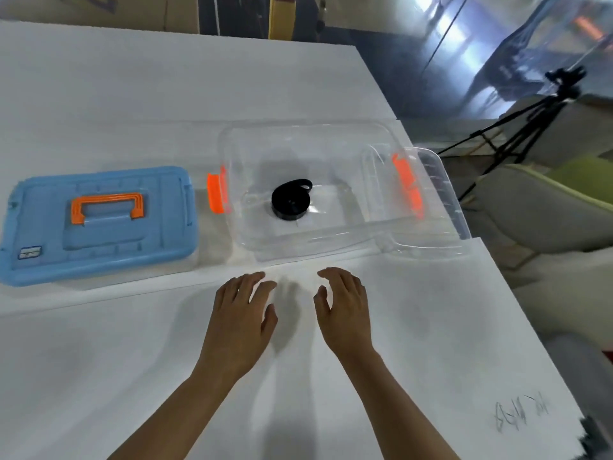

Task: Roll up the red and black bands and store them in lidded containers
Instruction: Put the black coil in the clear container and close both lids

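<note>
Left hand (pixel 240 313), right hand (pixel 345 310): both empty, fingers relaxed, palms down, low over the white table (pixel 431 327) just in front of the clear container (pixel 252 234).

Black band (pixel 291 200): rolled, lying on the container's floor, tail slightly loose.

Blue lid (pixel 99 224): lying to the left (what sits beneath it cannot be told).

Red band: not in view.

Likely step: closing. Seat the lid squarely, press both orange latches (pixel 215 194) evenly, without jolting the roll.
</note>
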### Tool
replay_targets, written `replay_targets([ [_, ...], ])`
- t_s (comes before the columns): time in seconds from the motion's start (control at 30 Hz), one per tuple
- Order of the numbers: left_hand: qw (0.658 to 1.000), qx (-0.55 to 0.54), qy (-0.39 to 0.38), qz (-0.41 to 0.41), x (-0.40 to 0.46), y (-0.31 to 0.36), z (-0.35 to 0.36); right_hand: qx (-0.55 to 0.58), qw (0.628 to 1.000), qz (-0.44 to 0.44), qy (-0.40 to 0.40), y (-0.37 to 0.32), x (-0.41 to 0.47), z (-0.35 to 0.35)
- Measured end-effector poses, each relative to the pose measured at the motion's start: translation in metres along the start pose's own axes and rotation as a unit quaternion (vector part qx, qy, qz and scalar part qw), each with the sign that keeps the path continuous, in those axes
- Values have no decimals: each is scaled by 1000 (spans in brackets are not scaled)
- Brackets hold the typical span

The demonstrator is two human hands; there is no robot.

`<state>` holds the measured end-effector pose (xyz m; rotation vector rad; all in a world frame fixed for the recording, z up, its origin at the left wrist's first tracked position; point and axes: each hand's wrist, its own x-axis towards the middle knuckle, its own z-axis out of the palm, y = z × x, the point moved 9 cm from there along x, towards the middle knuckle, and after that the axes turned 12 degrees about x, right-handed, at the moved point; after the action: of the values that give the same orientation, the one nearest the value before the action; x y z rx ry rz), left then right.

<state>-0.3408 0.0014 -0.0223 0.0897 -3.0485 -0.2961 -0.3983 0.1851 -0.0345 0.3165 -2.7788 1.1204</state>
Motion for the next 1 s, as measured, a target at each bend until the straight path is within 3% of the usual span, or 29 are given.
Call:
replay_targets([
  [0.27,998,1,-7,56,16,80,51,-51,991,126,-2,140,32,-50],
  [0.6,996,27,-31,76,26,127,90,-163,961,162,-156,232,102,-36],
  [0.7,995,39,-36,83,23,133,95,-188,962,157,-125,238,104,-46],
  [1.0,994,39,-41,97,12,158,84,-226,936,269,-12,265,15,-112],
])
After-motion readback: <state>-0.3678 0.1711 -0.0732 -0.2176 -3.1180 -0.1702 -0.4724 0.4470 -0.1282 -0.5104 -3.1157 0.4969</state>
